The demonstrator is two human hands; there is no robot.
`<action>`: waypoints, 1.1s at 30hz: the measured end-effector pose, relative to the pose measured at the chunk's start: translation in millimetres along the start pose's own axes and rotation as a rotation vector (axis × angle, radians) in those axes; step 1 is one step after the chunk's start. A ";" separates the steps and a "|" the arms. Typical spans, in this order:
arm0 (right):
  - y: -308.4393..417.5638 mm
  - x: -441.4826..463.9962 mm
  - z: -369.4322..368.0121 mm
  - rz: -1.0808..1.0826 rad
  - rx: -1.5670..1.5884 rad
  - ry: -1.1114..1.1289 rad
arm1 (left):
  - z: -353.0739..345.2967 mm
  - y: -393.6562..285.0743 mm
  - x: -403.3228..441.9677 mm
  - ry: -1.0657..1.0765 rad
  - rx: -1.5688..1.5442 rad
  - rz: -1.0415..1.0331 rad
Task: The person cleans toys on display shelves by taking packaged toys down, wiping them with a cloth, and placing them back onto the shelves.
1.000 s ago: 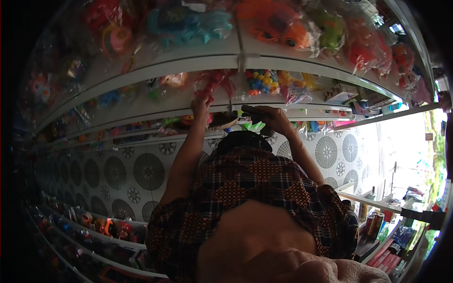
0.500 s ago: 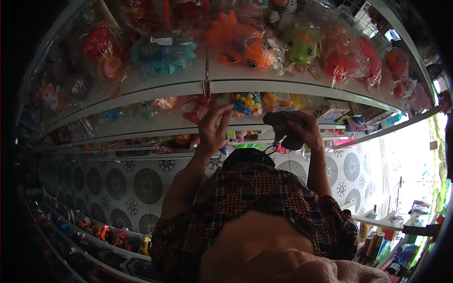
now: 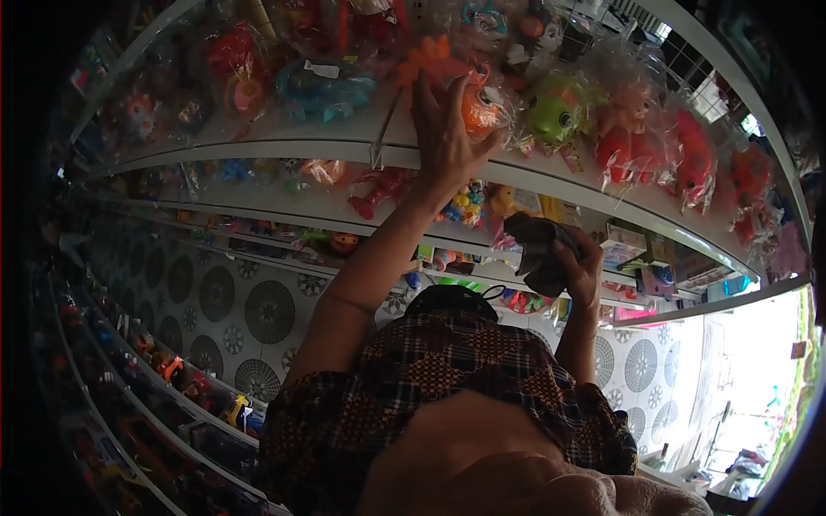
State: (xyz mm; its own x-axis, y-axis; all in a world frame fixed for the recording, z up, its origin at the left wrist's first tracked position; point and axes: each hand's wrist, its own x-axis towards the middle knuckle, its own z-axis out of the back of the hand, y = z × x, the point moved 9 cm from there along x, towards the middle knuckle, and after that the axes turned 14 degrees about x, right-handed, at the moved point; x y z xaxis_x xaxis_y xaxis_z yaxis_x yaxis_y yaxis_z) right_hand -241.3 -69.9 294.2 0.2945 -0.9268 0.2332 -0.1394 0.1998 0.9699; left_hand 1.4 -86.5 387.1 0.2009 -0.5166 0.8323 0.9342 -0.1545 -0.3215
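My left hand (image 3: pixel 452 142) reaches up to the upper shelf with its fingers and thumb spread across an orange fish-shaped toy (image 3: pixel 482 110) in clear plastic wrap. The hand covers much of the toy's body, and I cannot tell how firmly it touches. Lower and to the right, my right hand (image 3: pixel 583 268) is closed on a crumpled dark grey cloth (image 3: pixel 540 249). A blue wrapped toy (image 3: pixel 323 90) lies left of the left hand, and a green wrapped toy (image 3: pixel 551 112) sits on its right.
The white upper shelf (image 3: pixel 284 148) has a raised front edge and holds several more bagged toys. Lower shelves carry a red toy (image 3: pixel 379 193), yellow and blue beads (image 3: pixel 465 202) and boxes (image 3: pixel 624 241). Behind me stands another toy shelf (image 3: pixel 189 430) along the patterned tile floor (image 3: pixel 271 310).
My left hand has risen from in front of the lower shelf to the orange toy. My right hand keeps the cloth, slightly lower and further right. The view has shifted.
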 end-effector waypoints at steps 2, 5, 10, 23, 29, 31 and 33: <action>-3.4 -1.4 4.3 -0.010 0.014 -0.004 | -1.4 7.4 1.9 -0.013 -0.009 -0.006; -2.4 -2.2 7.3 0.007 0.046 0.009 | 11.2 19.0 8.0 -0.065 -0.058 0.001; 13.2 3.0 11.7 0.072 0.123 -0.016 | 34.4 35.0 5.9 -0.008 -0.202 -0.035; 138.7 84.0 -151.8 0.983 -0.473 0.390 | 22.9 39.2 -15.3 -0.130 -0.184 0.028; 107.6 125.9 -235.2 1.157 -0.740 0.940 | 7.3 49.5 -27.4 0.007 0.033 0.063; 105.8 162.6 -240.8 1.137 -0.794 0.912 | 19.6 43.9 -25.0 -0.139 0.032 0.046; 100.0 191.8 -239.9 1.115 -0.846 0.884 | 21.0 42.4 -22.9 -0.154 0.011 0.021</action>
State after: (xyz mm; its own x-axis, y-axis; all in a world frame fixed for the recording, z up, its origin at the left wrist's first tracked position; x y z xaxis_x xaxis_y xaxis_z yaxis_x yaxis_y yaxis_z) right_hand 28.1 -151.3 452.9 0.8621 0.1790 0.4740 -0.2035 0.9791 0.0003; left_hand 42.6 -63.6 363.8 0.2624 -0.3843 0.8851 0.9324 -0.1351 -0.3351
